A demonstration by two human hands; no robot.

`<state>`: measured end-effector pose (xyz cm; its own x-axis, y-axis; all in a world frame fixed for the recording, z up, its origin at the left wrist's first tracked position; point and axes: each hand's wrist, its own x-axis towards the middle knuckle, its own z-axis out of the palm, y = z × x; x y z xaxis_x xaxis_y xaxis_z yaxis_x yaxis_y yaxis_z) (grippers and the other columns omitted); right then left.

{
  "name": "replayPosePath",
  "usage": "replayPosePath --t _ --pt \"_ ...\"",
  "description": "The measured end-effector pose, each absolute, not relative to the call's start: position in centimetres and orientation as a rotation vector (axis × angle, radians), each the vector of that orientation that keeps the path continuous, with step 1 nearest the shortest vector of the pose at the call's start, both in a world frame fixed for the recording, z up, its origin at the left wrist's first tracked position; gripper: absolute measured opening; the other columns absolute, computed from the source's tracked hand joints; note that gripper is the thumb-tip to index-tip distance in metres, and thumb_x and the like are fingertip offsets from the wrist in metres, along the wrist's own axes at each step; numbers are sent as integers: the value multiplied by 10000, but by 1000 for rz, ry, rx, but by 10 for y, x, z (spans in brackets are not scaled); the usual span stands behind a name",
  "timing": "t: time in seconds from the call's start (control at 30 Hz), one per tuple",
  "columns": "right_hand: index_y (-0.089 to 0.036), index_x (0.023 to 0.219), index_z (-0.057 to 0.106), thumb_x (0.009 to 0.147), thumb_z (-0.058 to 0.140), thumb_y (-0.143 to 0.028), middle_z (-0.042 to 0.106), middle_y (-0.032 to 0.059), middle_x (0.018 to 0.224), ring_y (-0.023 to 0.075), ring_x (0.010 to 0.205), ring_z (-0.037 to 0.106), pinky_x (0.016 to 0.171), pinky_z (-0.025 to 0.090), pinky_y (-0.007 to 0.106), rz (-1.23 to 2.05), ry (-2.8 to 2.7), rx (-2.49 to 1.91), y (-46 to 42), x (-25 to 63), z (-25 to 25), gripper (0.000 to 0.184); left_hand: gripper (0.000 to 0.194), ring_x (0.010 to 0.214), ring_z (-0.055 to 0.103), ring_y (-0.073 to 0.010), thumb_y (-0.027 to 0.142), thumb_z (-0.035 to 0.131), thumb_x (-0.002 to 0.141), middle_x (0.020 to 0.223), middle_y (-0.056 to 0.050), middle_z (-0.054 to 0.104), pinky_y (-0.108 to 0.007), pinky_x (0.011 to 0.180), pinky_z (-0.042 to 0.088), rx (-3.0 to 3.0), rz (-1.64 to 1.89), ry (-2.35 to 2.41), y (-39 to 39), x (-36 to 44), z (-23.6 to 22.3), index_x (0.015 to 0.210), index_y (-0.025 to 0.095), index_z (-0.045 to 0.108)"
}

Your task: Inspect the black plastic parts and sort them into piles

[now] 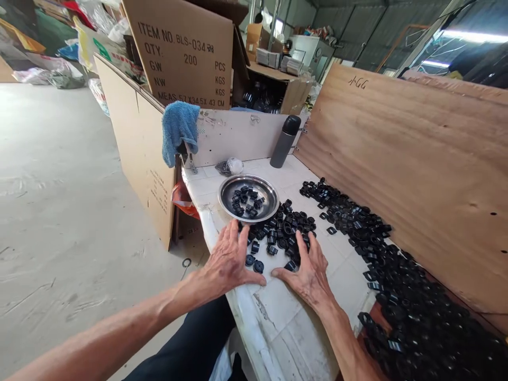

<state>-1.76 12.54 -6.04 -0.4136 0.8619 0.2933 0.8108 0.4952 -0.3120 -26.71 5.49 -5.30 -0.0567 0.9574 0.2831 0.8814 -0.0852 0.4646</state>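
Left hand (pixel 228 259): mine, palm down, thumb spread wide from the fingers, nothing held. Fingertips just short of, or at, the near rim of the steel dish; contact cannot be told.

Right hand (pixel 311 270): mine, likewise wide, nothing visibly gripped; thumb pointing toward my left thumb, a narrow gap between the two. Fingers at the near right edge of the heap; whether they press on it I cannot tell.

Heap of black plastic parts (pixel 289 227): loose, ahead of and between my hands, reaching up to the dish. Two round black pieces (pixel 258 266) lie nearest me, just beside my left thumb.

Steel dish (pixel 262 186): round, shallow, directly beyond my left fingers; a small lot of black parts (pixel 251 211) inside.

Long bank of black parts (pixel 428 312): well to the right of my right hand, along the foot of a plywood board (pixel 397 148).

White table (pixel 286 328): beneath both my hands, worn and stained.

Grey flask (pixel 281 148): black cap, upright, well beyond my grip.

Blue cloth (pixel 180 127): draped over the corner of the back panel, ahead and left of my left hand.
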Motion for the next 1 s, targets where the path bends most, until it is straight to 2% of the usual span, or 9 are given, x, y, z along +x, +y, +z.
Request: replayPosePath --t 0.17,0.3,0.37,0.43,0.57,0.63,0.7,0.8,1.0 --pt "-220 1558 394 849 679 -651 427 188 1525 394 1417 390 1122 357 635 212 -2346 -1155 126 -39 -55 877 1152 1476 309 -502 615 867 608 1539 -291 340 -681 1144 355 2140 789 1821 69 -245 -48 1505 148 315" --pt "-190 1454 539 1028 447 -503 509 166 1461 322 1359 458 1131 370 584 302 -2144 -1216 116 -52 -59 537 911 1464 314 -475 377 841 717 1530 -248 305 -651 1148 381 2096 896 1731 73 -230 -52 1465 160 367" --pt "-160 1361 624 1051 367 -483 557 175 1401 315 1323 491 1129 367 582 331 -1992 -1290 112 -63 -61 516 732 1466 315 -438 230 758 768 1528 -222 292 -632 1157 387 1997 1046 1740 74 -220 -53 1414 168 419" --pt "-131 1285 675 1036 376 -519 556 193 1397 323 1328 492 1136 364 571 394 -1853 -1334 111 -76 -61 550 597 1467 327 -388 112 657 790 1531 -191 289 -608 1167 394 1837 1204 1758 76 -208 -51 1354 189 475" --pt "-131 1193 726 1005 397 -585 532 196 1418 322 1339 496 1130 391 509 608 -1557 -1415 110 -93 -55 591 537 1442 405 -292 -58 530 696 1489 -118 385 -528 1195 404 1467 1388 1662 81 -187 -40 1147 224 603" --pt "-144 1136 747 989 423 -600 550 182 1396 313 1317 520 1106 419 468 688 -1439 -1431 110 -97 -51 578 524 1415 450 -269 -78 503 661 1466 -97 437 -503 1193 415 1302 1422 1590 84 -182 -33 1065 227 642" --pt "-154 1085 753 972 465 -600 556 169 1389 303 1290 547 1061 461 429 741 -1345 -1422 110 -101 -48 543 467 1393 479 -270 -45 517 684 1471 -86 458 -503 1175 432 1170 1454 1550 86 -180 -25 1029 230 671" --pt "-149 1104 729 981 470 -569 590 165 1353 281 1212 610 962 524 393 785 -1246 -1362 109 -108 -40 508 385 1367 499 -274 16 544 709 1439 -79 507 -509 1169 428 1082 1537 1499 88 -180 -17 994 229 691" --pt "-157 1115 724 997 481 -523 709 120 1206 251 1126 656 953 520 368 901 -1242 -1155 113 -132 0 455 264 1219 584 -254 116 541 733 1266 -76 622 -450 1101 476 1080 1715 1408 92 -196 7 937 220 671"
